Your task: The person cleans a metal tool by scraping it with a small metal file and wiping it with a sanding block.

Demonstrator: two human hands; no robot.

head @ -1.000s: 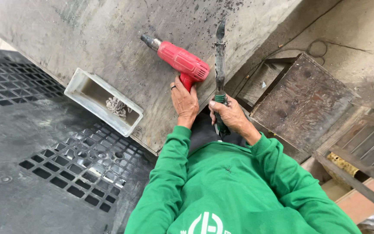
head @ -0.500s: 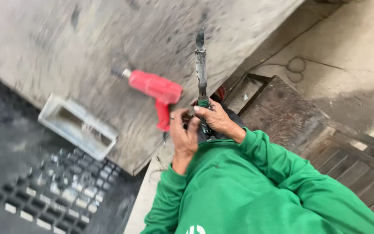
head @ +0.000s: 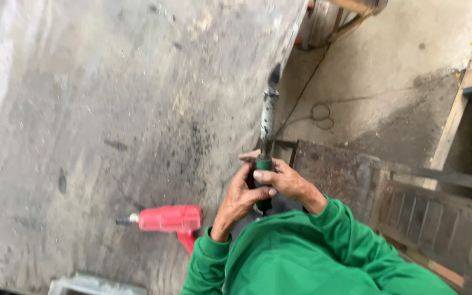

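Head view looks straight down and both hands are wrapped round one tool. Left hand (head: 240, 199) has its grip clenched on the green handle (head: 264, 163) of a long, dirty metal blade tool (head: 268, 112), fingers curled round from the near side. Right hand (head: 285, 183) clamps the same handle from the other side, thumb pressed across the left hand's fingers, so the two grips overlap. The tool stands out away from the body, its dark tip up beside the edge of the big grey concrete slab (head: 110, 109). Lying on that slab, just left of the left forearm, is a red power drill (head: 167, 219), bit pointing left, nobody touching it. Green sleeves (head: 312, 251) fill the bottom of the picture. To the right, a rusty metal plate (head: 334, 172) and a wooden slatted frame (head: 427, 218) sit on the concrete floor (head: 389, 65), where a thin cable (head: 320, 112) loops.
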